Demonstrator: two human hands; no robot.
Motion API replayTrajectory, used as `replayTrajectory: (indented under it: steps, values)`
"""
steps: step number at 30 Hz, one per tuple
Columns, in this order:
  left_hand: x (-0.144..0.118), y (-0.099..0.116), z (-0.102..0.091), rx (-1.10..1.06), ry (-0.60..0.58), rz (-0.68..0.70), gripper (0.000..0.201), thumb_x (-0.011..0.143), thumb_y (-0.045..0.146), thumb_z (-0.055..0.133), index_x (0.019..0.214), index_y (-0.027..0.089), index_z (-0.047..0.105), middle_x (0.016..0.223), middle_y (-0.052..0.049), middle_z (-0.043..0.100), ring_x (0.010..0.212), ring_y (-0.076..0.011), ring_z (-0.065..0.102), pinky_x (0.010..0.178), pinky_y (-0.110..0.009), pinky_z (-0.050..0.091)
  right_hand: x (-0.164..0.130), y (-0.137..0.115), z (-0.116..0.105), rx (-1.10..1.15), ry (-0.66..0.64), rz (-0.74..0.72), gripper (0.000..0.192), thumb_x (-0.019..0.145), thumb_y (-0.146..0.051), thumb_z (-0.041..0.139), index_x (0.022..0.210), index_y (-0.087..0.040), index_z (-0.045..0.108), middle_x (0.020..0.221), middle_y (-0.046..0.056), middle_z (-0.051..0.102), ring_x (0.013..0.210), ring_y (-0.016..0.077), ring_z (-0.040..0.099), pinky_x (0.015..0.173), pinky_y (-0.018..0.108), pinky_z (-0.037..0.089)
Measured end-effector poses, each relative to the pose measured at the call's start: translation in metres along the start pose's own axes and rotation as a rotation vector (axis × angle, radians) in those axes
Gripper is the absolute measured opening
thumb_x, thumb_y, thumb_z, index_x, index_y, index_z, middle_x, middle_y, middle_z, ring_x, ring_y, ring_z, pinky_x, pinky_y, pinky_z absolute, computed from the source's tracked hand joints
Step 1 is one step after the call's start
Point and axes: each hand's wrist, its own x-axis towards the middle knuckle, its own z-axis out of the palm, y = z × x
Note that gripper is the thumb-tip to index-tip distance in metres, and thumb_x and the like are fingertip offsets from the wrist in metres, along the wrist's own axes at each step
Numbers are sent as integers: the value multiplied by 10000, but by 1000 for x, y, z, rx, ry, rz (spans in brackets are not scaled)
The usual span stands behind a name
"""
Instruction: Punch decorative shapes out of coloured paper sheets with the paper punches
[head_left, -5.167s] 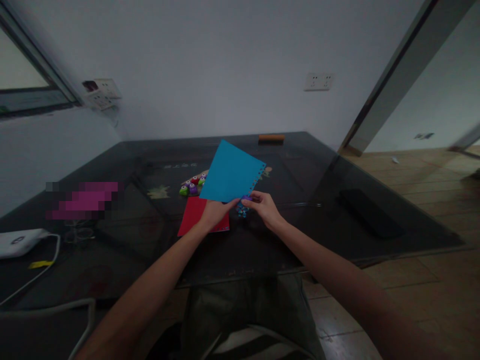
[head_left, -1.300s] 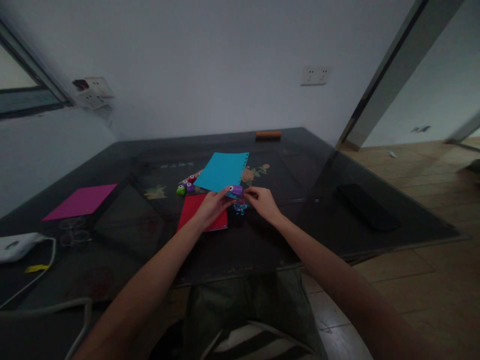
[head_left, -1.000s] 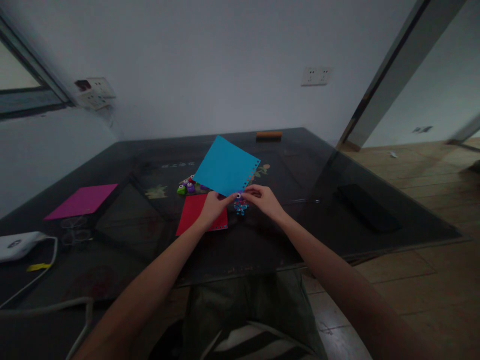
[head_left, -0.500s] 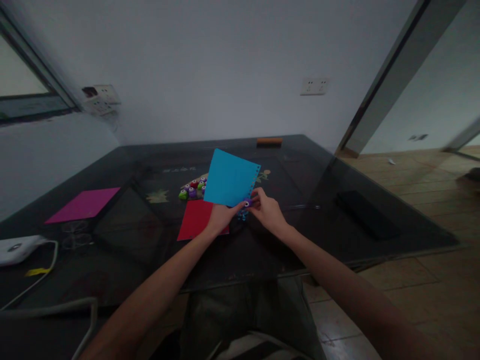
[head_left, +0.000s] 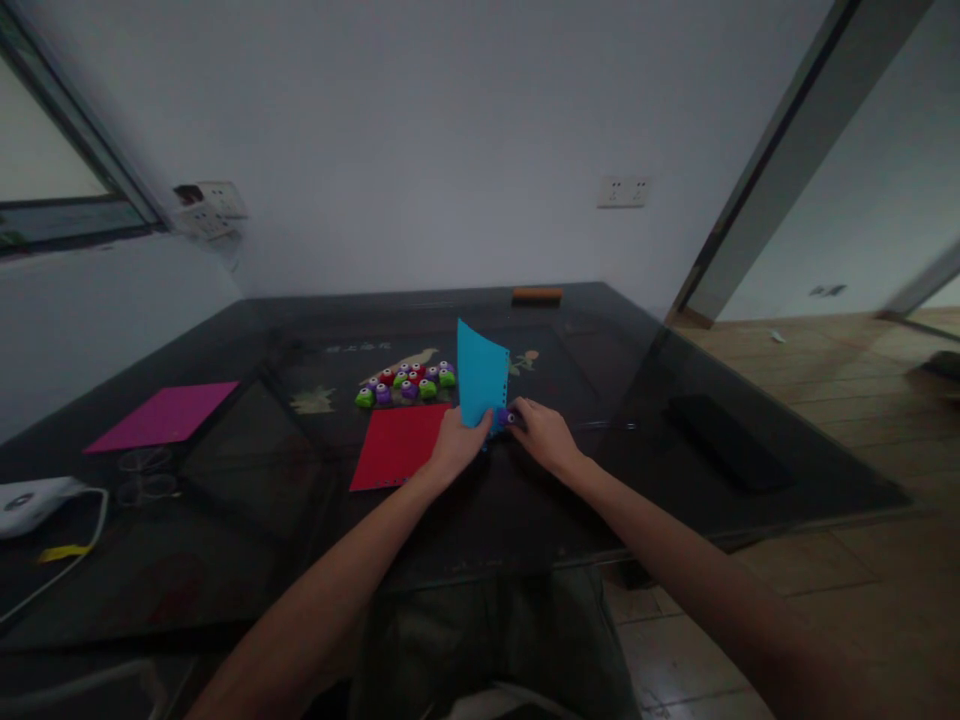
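My left hand [head_left: 459, 447] pinches the bottom edge of a blue paper sheet [head_left: 481, 384], which stands almost edge-on to me; punched holes run along its right side. My right hand [head_left: 544, 437] grips a small purple paper punch [head_left: 505, 417] clamped on the sheet's lower right corner. A red sheet [head_left: 399, 445] lies flat on the dark glass table [head_left: 525, 500] just left of my left hand. Behind it sits a cluster of several small punches [head_left: 406, 383] in green, purple and red.
A magenta sheet [head_left: 163, 416] lies at the table's left. A white device [head_left: 28, 499] with a cable sits at the near left edge. A black flat object [head_left: 729, 454] rests at the right, and an orange bar [head_left: 537, 294] at the far edge.
The blue sheet has turned from facing me to nearly edge-on and upright. Both hands stayed at its lower corner with the punch. The row of punches behind is now uncovered.
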Motion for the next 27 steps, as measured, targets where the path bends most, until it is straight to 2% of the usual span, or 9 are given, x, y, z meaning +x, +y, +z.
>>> replayTrajectory:
  steps: [4, 8, 11, 14, 20, 27]
  values:
    - [-2, -3, 0, 145, -27, 86, 275, 782, 379, 520, 732, 138, 644, 642, -60, 656, 603, -180, 606, 576, -260, 449, 1, 2, 8, 71, 6, 9, 148, 810, -206, 530, 955, -179, 521, 948, 67, 620, 856, 181, 578, 691, 257, 397]
    - [-1, 5, -2, 390, -63, 231, 274, 821, 331, 471, 737, 137, 643, 706, -106, 665, 701, -205, 621, 647, -275, 439, 1, 3, 12, 47, 20, 5, 179, 810, -237, 540, 978, -176, 527, 954, 77, 619, 866, 195, 573, 699, 272, 401]
    - [-2, 9, -3, 471, -75, 263, 298, 842, 339, 441, 741, 138, 637, 706, -112, 657, 690, -211, 617, 648, -286, 432, 1, 2, 11, 19, 40, -2, 160, 815, -243, 530, 954, -165, 525, 952, 90, 611, 868, 199, 562, 699, 279, 402]
    - [-4, 10, -4, 444, -58, 283, 281, 851, 345, 434, 781, 157, 632, 746, -87, 655, 704, -198, 612, 657, -277, 431, 1, 1, 9, 15, 72, -16, 136, 833, -224, 491, 951, -161, 518, 961, 100, 600, 900, 198, 543, 717, 282, 400]
    - [-7, 13, -8, 347, -107, 326, 236, 852, 295, 433, 871, 175, 635, 849, -73, 654, 775, -194, 605, 721, -276, 437, 2, 1, 8, 19, -4, -36, 90, 842, -206, 462, 901, -161, 515, 907, 94, 596, 840, 183, 539, 694, 270, 388]
    - [-7, 21, -12, 352, -158, 355, 250, 846, 245, 421, 990, 186, 616, 940, -74, 650, 861, -204, 599, 786, -287, 440, 2, 6, 11, 46, 68, -3, 102, 829, -191, 451, 897, -156, 517, 903, 97, 590, 848, 192, 535, 703, 279, 389]
